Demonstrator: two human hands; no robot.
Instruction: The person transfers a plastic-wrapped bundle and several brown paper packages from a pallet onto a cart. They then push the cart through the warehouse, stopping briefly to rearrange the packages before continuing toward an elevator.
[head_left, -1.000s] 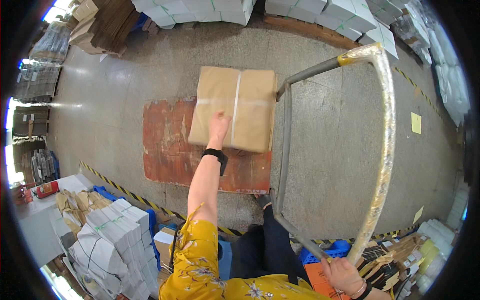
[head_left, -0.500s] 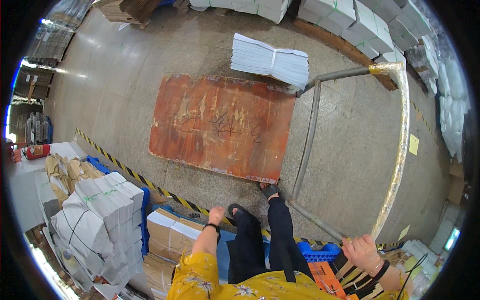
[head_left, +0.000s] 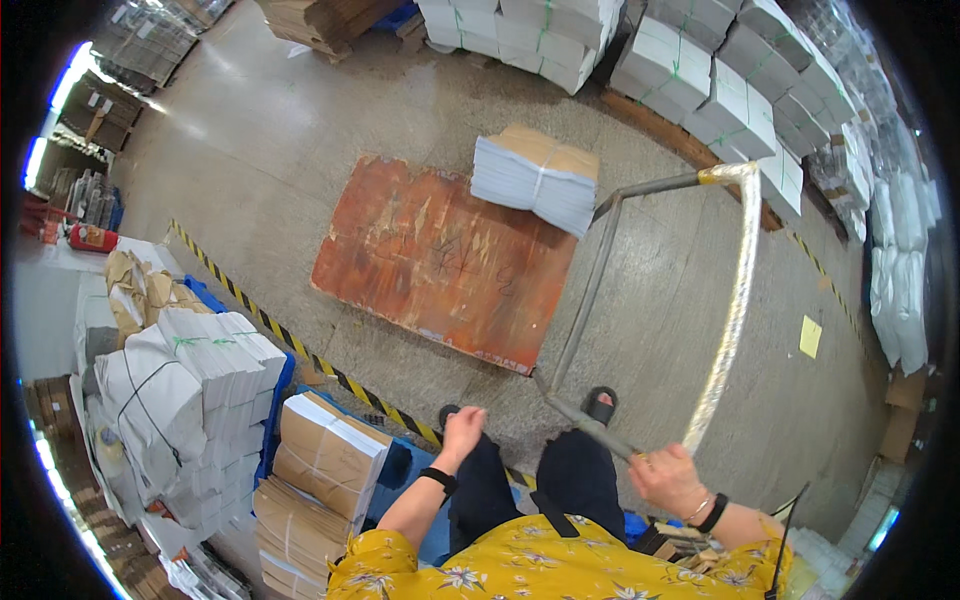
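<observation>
Stacked paper bundles stand at the left. The left hand hangs loosely curled, holding nothing, near them. One tied bundle lies on the cart deck's far right corner (rust-red). The right hand grips the cart handle.

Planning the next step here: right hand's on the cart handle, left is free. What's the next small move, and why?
Probably reach the left hand down to the brown-wrapped bundle on the stack beside it. That hand is open and holds nothing, the bundle is the closest thing to it, the right hand holds the cart handle, and most of the orange cart deck is bare.
</observation>
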